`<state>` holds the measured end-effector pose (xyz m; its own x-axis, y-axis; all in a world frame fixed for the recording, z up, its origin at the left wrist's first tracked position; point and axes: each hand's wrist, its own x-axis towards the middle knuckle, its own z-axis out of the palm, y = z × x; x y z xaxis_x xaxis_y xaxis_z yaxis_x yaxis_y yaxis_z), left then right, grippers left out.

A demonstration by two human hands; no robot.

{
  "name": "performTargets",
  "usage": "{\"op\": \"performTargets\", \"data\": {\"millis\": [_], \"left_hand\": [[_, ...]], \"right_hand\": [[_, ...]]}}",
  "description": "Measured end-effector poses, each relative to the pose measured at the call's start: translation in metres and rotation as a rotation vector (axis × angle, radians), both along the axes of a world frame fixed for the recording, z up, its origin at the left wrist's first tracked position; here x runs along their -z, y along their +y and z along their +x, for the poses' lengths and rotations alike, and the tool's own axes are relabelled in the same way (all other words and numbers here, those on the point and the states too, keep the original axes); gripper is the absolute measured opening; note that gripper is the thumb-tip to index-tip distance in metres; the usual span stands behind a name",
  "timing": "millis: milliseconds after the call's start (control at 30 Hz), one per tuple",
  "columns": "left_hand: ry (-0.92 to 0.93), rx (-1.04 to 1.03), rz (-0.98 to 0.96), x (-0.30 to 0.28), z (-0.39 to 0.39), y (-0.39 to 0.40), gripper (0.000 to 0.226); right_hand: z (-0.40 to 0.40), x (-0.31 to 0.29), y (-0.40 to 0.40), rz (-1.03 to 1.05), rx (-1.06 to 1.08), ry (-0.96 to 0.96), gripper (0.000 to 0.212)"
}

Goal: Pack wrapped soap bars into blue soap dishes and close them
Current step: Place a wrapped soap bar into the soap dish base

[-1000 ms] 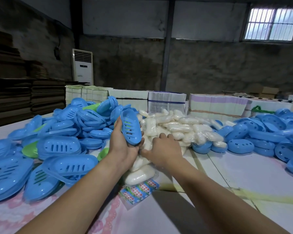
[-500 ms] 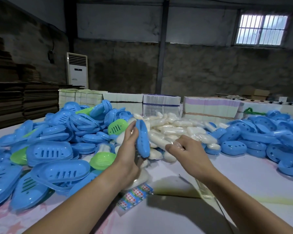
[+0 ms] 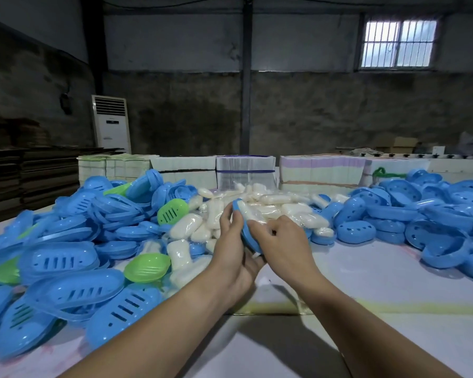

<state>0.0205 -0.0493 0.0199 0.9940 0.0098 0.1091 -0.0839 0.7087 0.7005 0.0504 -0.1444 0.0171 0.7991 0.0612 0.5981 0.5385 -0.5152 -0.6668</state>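
My left hand grips a blue soap dish half, held on edge above the table. A wrapped white soap bar lies in that dish half. My right hand has its fingers curled on the soap and the dish rim from the right. Behind the hands a heap of wrapped soap bars covers the middle of the table. Slotted blue dish halves are piled on the left. Rounded blue halves with holes are piled on the right.
A few green dish halves lie among the blue ones on the left. Stacks of flat printed cartons line the table's far edge. The white table top shows in front of the right pile. A standing air conditioner is at the back wall.
My right hand has come in from the soap heap with a wrapped bar and set it into the dish half. My left hand turned the dish toward it.
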Motion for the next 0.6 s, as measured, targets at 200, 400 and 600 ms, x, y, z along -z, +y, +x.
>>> {"op": "performTargets", "data": {"millis": [200, 400, 600], "left_hand": [[0.089, 0.003, -0.192, 0.008, 0.006, -0.005, 0.028], [0.193, 0.105, -0.415, 0.003, -0.001, 0.019, 0.055], [0.103, 0.152, -0.318, 0.008, -0.003, 0.025, 0.051]], "right_hand": [[0.001, -0.004, -0.008, -0.233, 0.033, -0.026, 0.068], [0.002, -0.004, -0.011, -0.238, -0.142, 0.011, 0.034], [0.004, -0.004, -0.013, -0.158, -0.200, 0.068, 0.024]]}}
